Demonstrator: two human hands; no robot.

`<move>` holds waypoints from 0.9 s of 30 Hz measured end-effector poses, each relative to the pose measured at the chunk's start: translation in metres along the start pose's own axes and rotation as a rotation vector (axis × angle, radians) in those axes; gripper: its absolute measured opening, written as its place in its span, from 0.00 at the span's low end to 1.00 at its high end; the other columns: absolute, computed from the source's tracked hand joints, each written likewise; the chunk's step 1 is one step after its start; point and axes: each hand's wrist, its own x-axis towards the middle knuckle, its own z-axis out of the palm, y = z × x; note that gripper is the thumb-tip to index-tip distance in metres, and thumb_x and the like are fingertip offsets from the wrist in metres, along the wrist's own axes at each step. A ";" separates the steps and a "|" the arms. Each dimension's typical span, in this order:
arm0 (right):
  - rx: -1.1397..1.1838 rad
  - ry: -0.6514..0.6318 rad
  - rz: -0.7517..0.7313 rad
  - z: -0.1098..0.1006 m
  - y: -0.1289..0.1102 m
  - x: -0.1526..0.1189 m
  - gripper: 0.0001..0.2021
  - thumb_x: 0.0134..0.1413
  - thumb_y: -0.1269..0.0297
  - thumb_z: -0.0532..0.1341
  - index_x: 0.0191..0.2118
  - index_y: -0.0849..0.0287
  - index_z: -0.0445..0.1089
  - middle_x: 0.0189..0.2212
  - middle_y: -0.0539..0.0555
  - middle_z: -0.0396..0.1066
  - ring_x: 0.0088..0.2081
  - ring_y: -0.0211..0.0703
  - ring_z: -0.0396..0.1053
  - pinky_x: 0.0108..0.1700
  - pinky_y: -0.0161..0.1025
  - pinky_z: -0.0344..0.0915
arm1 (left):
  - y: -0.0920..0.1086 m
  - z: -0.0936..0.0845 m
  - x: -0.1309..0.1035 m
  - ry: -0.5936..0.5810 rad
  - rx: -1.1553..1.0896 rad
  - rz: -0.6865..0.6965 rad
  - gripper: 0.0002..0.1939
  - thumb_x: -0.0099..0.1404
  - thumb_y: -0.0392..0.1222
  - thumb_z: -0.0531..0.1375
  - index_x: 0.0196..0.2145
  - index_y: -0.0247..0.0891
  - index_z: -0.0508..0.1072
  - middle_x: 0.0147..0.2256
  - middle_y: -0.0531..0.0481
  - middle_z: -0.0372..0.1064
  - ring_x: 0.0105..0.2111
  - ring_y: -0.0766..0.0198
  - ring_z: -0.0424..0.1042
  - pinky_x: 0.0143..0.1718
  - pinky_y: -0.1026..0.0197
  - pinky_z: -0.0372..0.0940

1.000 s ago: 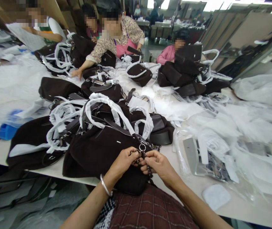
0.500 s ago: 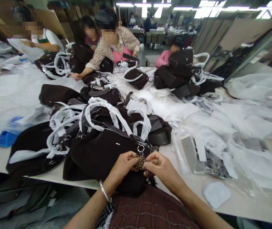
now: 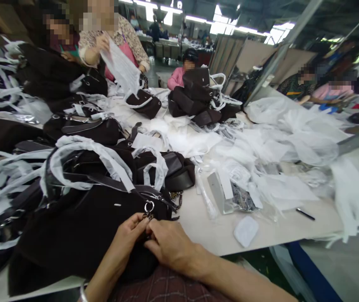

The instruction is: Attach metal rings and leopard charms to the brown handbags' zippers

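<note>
A dark brown handbag (image 3: pixel 81 230) lies on the table in front of me, its handles (image 3: pixel 88 155) wrapped in white padding. From the metal ring (image 3: pixel 149 206) at its right end hangs a leopard-print strip of fabric (image 3: pixel 148 216), mostly hidden by my fingers. My left hand (image 3: pixel 132 233) pinches the strip just below the ring. Close against it, my right hand (image 3: pixel 170 243) is closed with its fingers curled at the same spot, gripping the strip too. A chain (image 3: pixel 177 199) lies by the bag's right end.
Several more dark handbags (image 3: pixel 85 128) lie behind and to the left. White wrapping sheets (image 3: pixel 245 142) cover the right side. A grey box (image 3: pixel 219 191), a white pad (image 3: pixel 246 231) and a black pen (image 3: pixel 305 214) rest nearby. A co-worker opposite lifts a white sheet (image 3: pixel 121 63).
My view has swung right. My hands have drawn together at the ring, and my right hand has turned, fingers curled. The co-worker opposite has raised a white sheet.
</note>
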 end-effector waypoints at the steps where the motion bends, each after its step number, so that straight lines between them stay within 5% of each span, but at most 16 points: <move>1: 0.070 -0.028 -0.029 -0.002 0.002 -0.001 0.13 0.52 0.65 0.66 0.44 0.57 0.71 0.36 0.54 0.77 0.38 0.47 0.73 0.41 0.38 0.65 | 0.000 0.000 0.000 0.000 -0.042 -0.026 0.16 0.58 0.52 0.67 0.31 0.35 0.71 0.27 0.54 0.67 0.27 0.67 0.66 0.31 0.66 0.64; 5: 0.613 -0.157 -0.040 -0.010 0.021 -0.009 0.15 0.52 0.65 0.66 0.47 0.54 0.75 0.40 0.52 0.78 0.41 0.42 0.74 0.45 0.35 0.67 | 0.003 0.002 -0.004 0.096 -0.227 -0.111 0.17 0.55 0.50 0.69 0.32 0.35 0.70 0.28 0.53 0.69 0.27 0.66 0.69 0.30 0.65 0.67; 9: 0.840 -0.077 0.225 -0.006 0.059 -0.022 0.13 0.51 0.63 0.66 0.44 0.59 0.77 0.36 0.52 0.78 0.37 0.41 0.74 0.41 0.34 0.68 | 0.011 0.006 -0.009 0.235 -0.295 -0.180 0.18 0.51 0.48 0.70 0.32 0.34 0.71 0.26 0.52 0.69 0.20 0.69 0.66 0.19 0.68 0.63; 13: 0.485 0.007 0.401 -0.004 0.121 -0.029 0.10 0.52 0.64 0.63 0.40 0.58 0.77 0.32 0.51 0.78 0.33 0.40 0.73 0.35 0.33 0.67 | 0.012 0.007 -0.010 0.160 -0.249 -0.158 0.20 0.55 0.55 0.67 0.33 0.35 0.69 0.22 0.54 0.67 0.14 0.74 0.57 0.13 0.71 0.53; 17: 0.203 0.156 0.531 -0.023 0.191 -0.022 0.08 0.53 0.67 0.60 0.38 0.59 0.76 0.32 0.53 0.77 0.35 0.44 0.73 0.41 0.39 0.67 | 0.011 0.001 -0.001 0.113 0.098 -0.164 0.23 0.59 0.62 0.61 0.36 0.38 0.67 0.16 0.58 0.64 0.11 0.74 0.52 0.14 0.69 0.55; 22: -0.095 0.321 0.692 -0.055 0.254 0.006 0.12 0.56 0.66 0.60 0.45 0.62 0.72 0.44 0.62 0.74 0.47 0.51 0.70 0.50 0.43 0.62 | 0.015 -0.006 0.010 0.156 0.548 -0.105 0.24 0.57 0.63 0.60 0.38 0.39 0.69 0.20 0.56 0.68 0.16 0.66 0.64 0.18 0.67 0.58; 27: -0.257 0.266 0.781 -0.059 0.280 0.024 0.12 0.54 0.64 0.64 0.43 0.63 0.72 0.43 0.63 0.74 0.46 0.51 0.71 0.46 0.40 0.61 | 0.016 -0.011 0.014 0.215 0.719 0.003 0.21 0.58 0.61 0.59 0.37 0.40 0.70 0.28 0.53 0.73 0.31 0.58 0.73 0.35 0.62 0.65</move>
